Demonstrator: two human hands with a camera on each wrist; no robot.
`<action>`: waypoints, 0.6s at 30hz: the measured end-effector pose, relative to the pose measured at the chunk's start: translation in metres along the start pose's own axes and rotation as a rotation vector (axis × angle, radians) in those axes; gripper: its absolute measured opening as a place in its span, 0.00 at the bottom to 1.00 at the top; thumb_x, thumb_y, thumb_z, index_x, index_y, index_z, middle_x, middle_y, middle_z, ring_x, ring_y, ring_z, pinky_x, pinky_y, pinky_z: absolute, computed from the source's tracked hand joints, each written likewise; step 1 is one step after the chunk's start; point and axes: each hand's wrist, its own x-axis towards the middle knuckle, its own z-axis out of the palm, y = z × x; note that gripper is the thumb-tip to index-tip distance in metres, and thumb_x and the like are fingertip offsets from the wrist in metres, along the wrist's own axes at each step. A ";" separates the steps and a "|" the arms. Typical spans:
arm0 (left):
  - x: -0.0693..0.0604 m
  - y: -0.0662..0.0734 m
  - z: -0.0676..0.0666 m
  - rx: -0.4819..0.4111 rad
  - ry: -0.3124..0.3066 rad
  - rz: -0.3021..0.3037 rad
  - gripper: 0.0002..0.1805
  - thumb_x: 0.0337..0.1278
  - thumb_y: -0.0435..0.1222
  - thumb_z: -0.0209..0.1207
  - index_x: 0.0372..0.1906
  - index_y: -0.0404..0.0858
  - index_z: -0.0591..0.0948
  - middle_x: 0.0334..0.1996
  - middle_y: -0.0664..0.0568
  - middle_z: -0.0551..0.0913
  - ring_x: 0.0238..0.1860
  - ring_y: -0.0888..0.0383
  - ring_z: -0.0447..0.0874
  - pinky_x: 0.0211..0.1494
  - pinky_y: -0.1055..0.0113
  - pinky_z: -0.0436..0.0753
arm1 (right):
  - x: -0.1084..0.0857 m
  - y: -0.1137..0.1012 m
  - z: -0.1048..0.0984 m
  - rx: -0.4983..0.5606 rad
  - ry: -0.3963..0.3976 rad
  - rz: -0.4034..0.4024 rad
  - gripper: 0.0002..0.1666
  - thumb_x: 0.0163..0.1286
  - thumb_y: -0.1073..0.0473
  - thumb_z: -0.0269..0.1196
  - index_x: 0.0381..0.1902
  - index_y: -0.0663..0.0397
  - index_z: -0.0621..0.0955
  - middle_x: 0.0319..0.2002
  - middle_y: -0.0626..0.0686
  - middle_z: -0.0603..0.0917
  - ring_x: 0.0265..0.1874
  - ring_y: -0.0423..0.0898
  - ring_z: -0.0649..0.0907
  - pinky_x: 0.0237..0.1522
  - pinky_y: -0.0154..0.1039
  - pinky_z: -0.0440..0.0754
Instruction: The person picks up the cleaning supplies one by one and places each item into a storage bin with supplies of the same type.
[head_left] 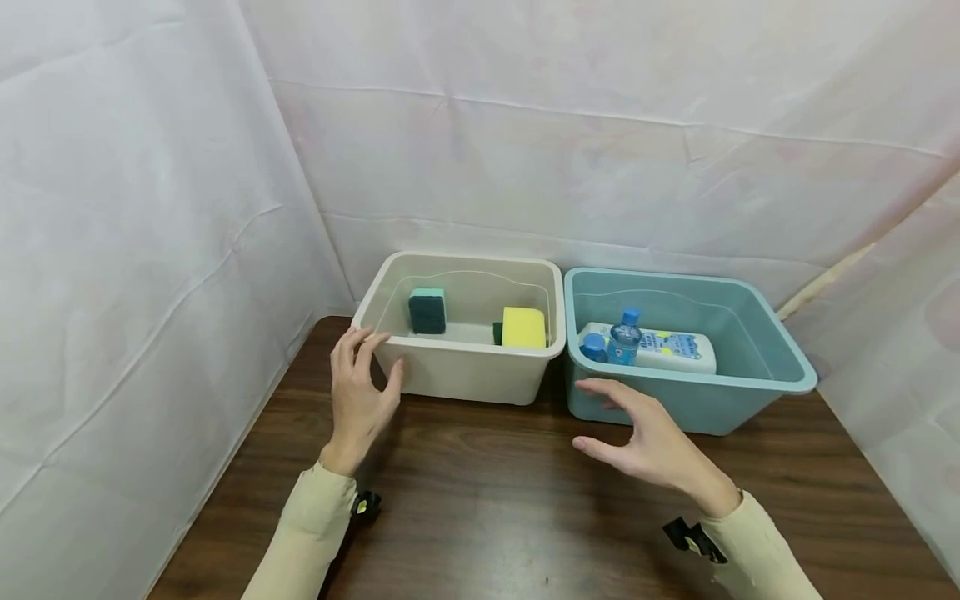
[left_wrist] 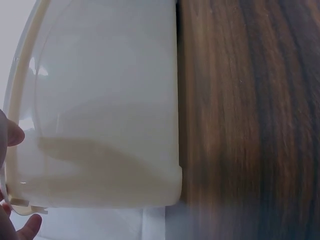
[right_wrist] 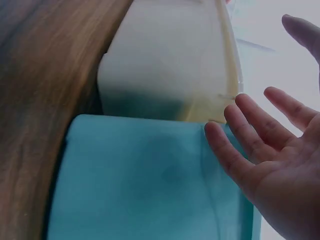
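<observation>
At the front left corner of a cream bin [head_left: 457, 371], my left hand [head_left: 360, 408] is spread, with fingertips at the rim and thumb near the front wall. Whether it touches cannot be told. Inside that bin are a dark green sponge [head_left: 427, 312] and a yellow sponge [head_left: 523, 327]. My right hand [head_left: 652, 437] is in front of a blue bin [head_left: 675, 404], fingers extended, thumb apart, holding nothing. In the blue bin, a white bottle [head_left: 678, 350] lies on its side behind a small clear bottle [head_left: 624, 340] and another blue-capped bottle [head_left: 594, 346].
The two bins stand side by side at the back of a dark wooden table [head_left: 510, 517]. White cloth [head_left: 525, 167] hangs right behind them, and more cloth [head_left: 142, 250] hangs along the left side.
</observation>
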 end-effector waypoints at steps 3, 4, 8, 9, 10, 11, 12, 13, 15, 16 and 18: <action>-0.001 0.002 -0.003 0.033 -0.025 0.016 0.26 0.61 0.35 0.71 0.65 0.38 0.81 0.70 0.35 0.75 0.79 0.34 0.65 0.73 0.33 0.74 | -0.007 0.006 0.001 -0.011 0.013 0.003 0.41 0.65 0.47 0.79 0.74 0.37 0.76 0.68 0.44 0.83 0.63 0.48 0.85 0.59 0.48 0.87; -0.001 0.002 -0.005 0.045 -0.037 0.021 0.27 0.61 0.35 0.71 0.66 0.38 0.81 0.70 0.35 0.75 0.79 0.34 0.65 0.72 0.33 0.75 | -0.010 0.008 0.002 -0.013 0.016 0.007 0.41 0.65 0.47 0.79 0.74 0.38 0.76 0.68 0.44 0.83 0.63 0.48 0.84 0.59 0.49 0.86; 0.000 0.007 -0.011 0.087 -0.107 0.034 0.33 0.60 0.35 0.72 0.71 0.36 0.77 0.73 0.35 0.73 0.81 0.34 0.63 0.74 0.33 0.74 | -0.023 0.015 0.006 -0.029 0.027 0.032 0.41 0.64 0.47 0.79 0.73 0.39 0.77 0.67 0.45 0.84 0.62 0.47 0.85 0.58 0.48 0.86; 0.000 0.008 -0.013 0.091 -0.124 0.031 0.35 0.60 0.35 0.72 0.72 0.35 0.75 0.74 0.35 0.72 0.81 0.34 0.62 0.75 0.33 0.72 | -0.026 0.017 0.007 -0.032 0.029 0.041 0.41 0.63 0.47 0.80 0.72 0.39 0.77 0.67 0.45 0.84 0.62 0.46 0.85 0.58 0.46 0.86; -0.001 0.010 -0.015 0.094 -0.137 0.029 0.38 0.59 0.35 0.73 0.74 0.33 0.73 0.75 0.34 0.72 0.81 0.34 0.62 0.76 0.33 0.71 | -0.028 0.018 0.007 -0.036 0.033 0.044 0.41 0.63 0.48 0.80 0.72 0.40 0.78 0.67 0.45 0.84 0.61 0.47 0.85 0.58 0.46 0.87; -0.001 0.012 -0.017 0.100 -0.151 0.023 0.41 0.58 0.35 0.73 0.76 0.32 0.70 0.76 0.33 0.70 0.82 0.33 0.61 0.77 0.34 0.70 | -0.031 0.018 0.008 -0.037 0.037 0.047 0.41 0.63 0.48 0.80 0.72 0.40 0.78 0.67 0.45 0.84 0.61 0.47 0.85 0.57 0.46 0.87; -0.003 0.015 -0.019 0.106 -0.162 0.021 0.44 0.58 0.35 0.74 0.78 0.30 0.68 0.77 0.32 0.69 0.81 0.32 0.61 0.77 0.33 0.69 | -0.033 0.018 0.008 -0.041 0.042 0.051 0.41 0.63 0.48 0.80 0.72 0.40 0.78 0.66 0.44 0.84 0.60 0.47 0.86 0.57 0.44 0.87; -0.004 0.017 -0.022 0.112 -0.174 0.016 0.47 0.57 0.36 0.74 0.79 0.29 0.65 0.78 0.32 0.68 0.81 0.31 0.60 0.77 0.33 0.69 | -0.034 0.018 0.009 -0.047 0.050 0.054 0.41 0.62 0.49 0.80 0.72 0.40 0.78 0.66 0.43 0.84 0.61 0.46 0.85 0.57 0.42 0.86; -0.008 0.022 -0.026 0.121 -0.200 0.005 0.50 0.58 0.39 0.74 0.81 0.31 0.63 0.80 0.31 0.65 0.82 0.31 0.58 0.77 0.32 0.67 | -0.037 0.016 0.008 -0.060 0.068 0.063 0.41 0.62 0.49 0.80 0.71 0.39 0.78 0.66 0.43 0.85 0.61 0.45 0.85 0.58 0.38 0.85; -0.009 0.025 -0.029 0.131 -0.211 0.005 0.50 0.59 0.41 0.74 0.82 0.33 0.62 0.81 0.32 0.63 0.82 0.31 0.58 0.77 0.31 0.67 | -0.039 0.014 0.006 -0.067 0.083 0.067 0.40 0.62 0.49 0.80 0.71 0.38 0.78 0.65 0.44 0.85 0.62 0.45 0.85 0.58 0.36 0.84; -0.011 0.030 -0.035 0.144 -0.229 0.008 0.49 0.60 0.46 0.73 0.82 0.39 0.64 0.82 0.34 0.62 0.83 0.31 0.56 0.78 0.30 0.65 | -0.042 0.011 0.003 -0.090 0.119 0.083 0.39 0.63 0.50 0.80 0.71 0.37 0.79 0.65 0.45 0.85 0.62 0.43 0.84 0.59 0.29 0.80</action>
